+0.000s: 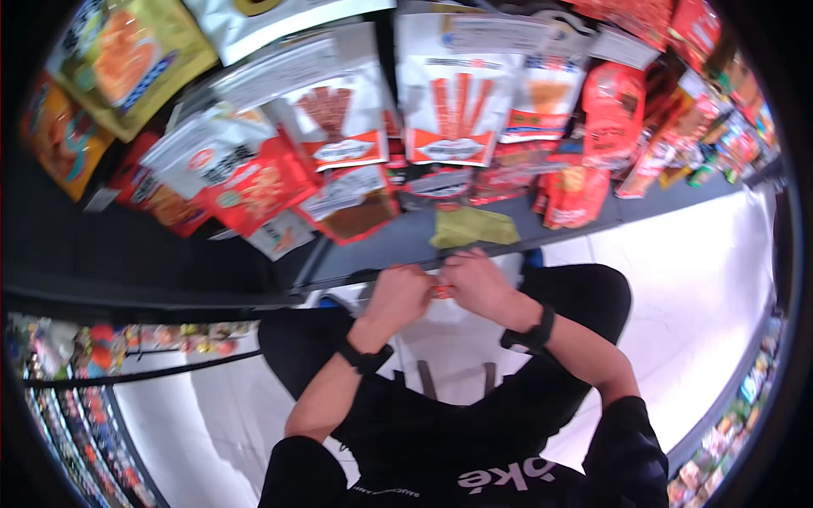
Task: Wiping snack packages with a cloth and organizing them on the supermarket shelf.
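My left hand point(406, 292) and my right hand point(476, 279) meet at the front edge of a dark shelf, knuckles up and fingers curled. Between them both grip a small red and orange item point(443, 291), mostly hidden by the fingers; what it is cannot be told. Just beyond my right hand, a crumpled yellow-green cloth point(473, 227) lies on the shelf. Behind it hang white snack pouches with pictures of red sticks point(454, 108) and of dark strips point(333, 114). Each of my wrists wears a black band.
The dark shelf point(375, 244) runs across in front of me, with red snack packets point(575, 197) at the right and a yellow pouch point(136, 63) at the upper left. White floor point(667, 286) shows beside my bent knees. Stocked racks point(89, 438) stand at the lower left.
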The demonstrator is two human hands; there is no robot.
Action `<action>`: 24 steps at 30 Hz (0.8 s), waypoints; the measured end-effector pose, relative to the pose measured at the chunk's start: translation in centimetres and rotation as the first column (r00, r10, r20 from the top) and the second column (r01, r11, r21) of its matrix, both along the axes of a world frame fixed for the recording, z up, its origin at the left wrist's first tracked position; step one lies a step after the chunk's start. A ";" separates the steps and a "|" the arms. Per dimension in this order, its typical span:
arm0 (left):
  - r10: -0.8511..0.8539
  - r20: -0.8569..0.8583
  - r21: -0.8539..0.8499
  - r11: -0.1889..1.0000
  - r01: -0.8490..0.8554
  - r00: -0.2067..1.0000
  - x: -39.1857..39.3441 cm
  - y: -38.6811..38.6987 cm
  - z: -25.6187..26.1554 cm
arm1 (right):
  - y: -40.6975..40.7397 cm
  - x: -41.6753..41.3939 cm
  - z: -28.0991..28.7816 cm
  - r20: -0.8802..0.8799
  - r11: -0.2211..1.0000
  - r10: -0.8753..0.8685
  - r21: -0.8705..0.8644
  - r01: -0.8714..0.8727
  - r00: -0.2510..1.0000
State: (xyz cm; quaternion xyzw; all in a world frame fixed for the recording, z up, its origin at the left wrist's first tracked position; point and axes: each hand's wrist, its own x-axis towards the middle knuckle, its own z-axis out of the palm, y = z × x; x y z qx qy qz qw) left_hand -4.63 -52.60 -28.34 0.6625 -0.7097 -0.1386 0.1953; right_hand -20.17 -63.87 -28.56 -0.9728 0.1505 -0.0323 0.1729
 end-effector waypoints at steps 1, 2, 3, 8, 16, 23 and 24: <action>0.021 -0.009 -0.014 1.000 -0.021 1.000 -0.2 -0.1 0.0 | 0.0 -0.1 0.0 0.064 1.000 -0.015 0.019 0.014 0.998; 0.027 0.017 -0.047 0.999 -0.026 0.999 -0.2 -0.1 0.1 | 0.0 0.0 0.1 0.084 1.000 -0.018 0.021 0.016 0.996; 0.025 0.014 -0.025 0.999 -0.025 1.000 -0.3 -0.2 0.2 | -0.2 0.0 0.3 0.063 0.999 -0.035 0.028 0.033 0.997; 0.171 -0.082 -0.084 0.981 -0.177 0.982 -0.2 -0.7 1.0 | -1.2 0.2 1.3 0.085 0.975 -0.114 0.201 0.095 0.990; 0.064 -0.105 -0.079 0.994 -0.073 0.992 -0.1 -0.7 0.9 | -0.7 0.1 0.1 0.055 1.000 0.007 0.020 -0.008 0.998; 0.079 0.000 -0.001 0.997 -0.079 0.997 -0.6 -0.5 0.4 | 0.2 -0.3 0.6 -0.004 0.999 0.021 0.039 -0.021 1.000; 0.076 0.007 0.002 0.997 -0.076 0.997 -0.6 -0.5 0.5 | 0.3 -0.3 0.6 0.039 0.998 -0.030 0.064 0.028 0.999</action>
